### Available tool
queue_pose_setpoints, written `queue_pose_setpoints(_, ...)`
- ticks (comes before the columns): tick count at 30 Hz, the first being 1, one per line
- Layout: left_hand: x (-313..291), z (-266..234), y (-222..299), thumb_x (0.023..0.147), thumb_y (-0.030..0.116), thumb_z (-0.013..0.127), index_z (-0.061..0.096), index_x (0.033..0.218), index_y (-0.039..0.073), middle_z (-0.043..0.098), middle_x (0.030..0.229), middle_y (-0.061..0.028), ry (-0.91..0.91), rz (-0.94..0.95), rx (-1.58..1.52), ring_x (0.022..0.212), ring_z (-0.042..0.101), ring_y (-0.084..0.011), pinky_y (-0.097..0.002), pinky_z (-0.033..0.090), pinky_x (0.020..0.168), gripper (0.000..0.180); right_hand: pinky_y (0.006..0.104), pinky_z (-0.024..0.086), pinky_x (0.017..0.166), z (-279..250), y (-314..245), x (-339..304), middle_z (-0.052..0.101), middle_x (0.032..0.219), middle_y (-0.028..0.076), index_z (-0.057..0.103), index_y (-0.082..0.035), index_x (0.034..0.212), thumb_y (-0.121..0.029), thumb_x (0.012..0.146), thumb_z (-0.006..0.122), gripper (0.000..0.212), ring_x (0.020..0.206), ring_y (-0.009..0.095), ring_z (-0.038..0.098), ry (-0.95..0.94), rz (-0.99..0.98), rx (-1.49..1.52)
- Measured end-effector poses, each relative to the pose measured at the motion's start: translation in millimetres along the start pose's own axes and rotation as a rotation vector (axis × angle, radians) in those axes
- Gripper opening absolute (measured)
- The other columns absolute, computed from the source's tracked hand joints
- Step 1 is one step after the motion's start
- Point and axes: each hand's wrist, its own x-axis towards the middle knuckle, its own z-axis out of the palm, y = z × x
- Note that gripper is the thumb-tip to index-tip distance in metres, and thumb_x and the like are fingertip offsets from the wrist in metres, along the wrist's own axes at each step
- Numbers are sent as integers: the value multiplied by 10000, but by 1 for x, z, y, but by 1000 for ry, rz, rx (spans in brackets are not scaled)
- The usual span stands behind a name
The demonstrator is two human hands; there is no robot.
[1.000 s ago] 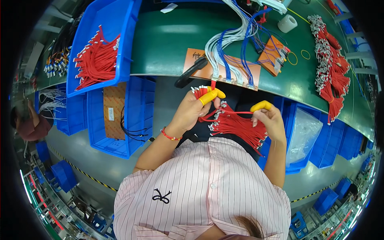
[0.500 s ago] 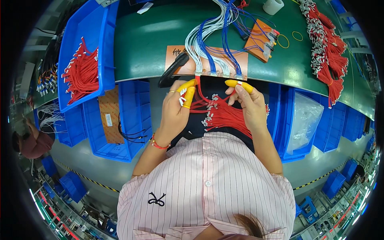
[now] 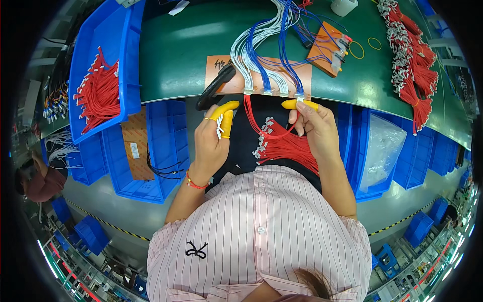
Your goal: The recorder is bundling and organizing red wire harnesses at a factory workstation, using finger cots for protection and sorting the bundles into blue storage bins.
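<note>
A looped red wire harness (image 3: 269, 136) hangs below the bench edge. Its left end sits at the leftmost white socket (image 3: 247, 92), under white wires. My right hand (image 3: 318, 123), with a yellow finger cot on it, pinches the harness's other end at the rightmost socket (image 3: 300, 97), under blue wires; the fingers partly cover that end. My left hand (image 3: 211, 138) is left of the loop, apart from it. Its fingers, two in yellow cots, are curled around several small white plastic pieces (image 3: 220, 126). A bundle of red wire harnesses (image 3: 289, 146) with white ends lies across my lap.
Blue and white wires (image 3: 274, 45) run over the green bench (image 3: 191, 55). A black handle-like piece (image 3: 217, 86) juts over its edge. An orange box (image 3: 329, 50) stands behind. At left, a blue bin (image 3: 132, 75) holds red harnesses; more harness bundles (image 3: 412, 65) lie right.
My left hand has let go near the leftmost socket and moved left. The harness loop now shows hanging free. My right hand has shifted slightly, holding the other end at the rightmost socket.
</note>
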Motion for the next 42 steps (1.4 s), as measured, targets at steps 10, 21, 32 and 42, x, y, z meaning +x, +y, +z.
queue_pose_setpoints(10,11,20,-5,1024,216,457,614,1080,-36,615,875,-73,-89,-364,-649,781,592,-147,-277,474,726,303,246,434,598,-11,10,4,651,847,85,611,67,1069,-253,987,515,344,528,76,443,-70,115,309)
queue_pose_setpoints(21,36,25,19,1038,266,412,604,1031,-45,566,755,-36,-199,-607,-1179,609,492,-89,-248,422,597,365,367,484,670,-20,74,-13,562,838,126,654,27,945,-81,838,672,153,737,281,591,3,-393,-1061)
queue_pose_setpoints(32,15,23,25,1041,243,416,562,879,13,369,586,49,-321,-628,-1130,489,271,-32,-217,228,464,317,279,490,721,-21,57,-11,628,853,90,605,30,875,-51,855,653,96,784,167,620,-6,-299,-711)
queue_pose_setpoints(42,17,38,9,1029,250,427,577,1002,-47,432,670,23,-166,-537,-1117,528,320,-36,-200,257,476,334,274,477,660,-24,79,-7,658,806,110,550,62,893,-79,898,613,154,699,138,606,1,-185,-516)
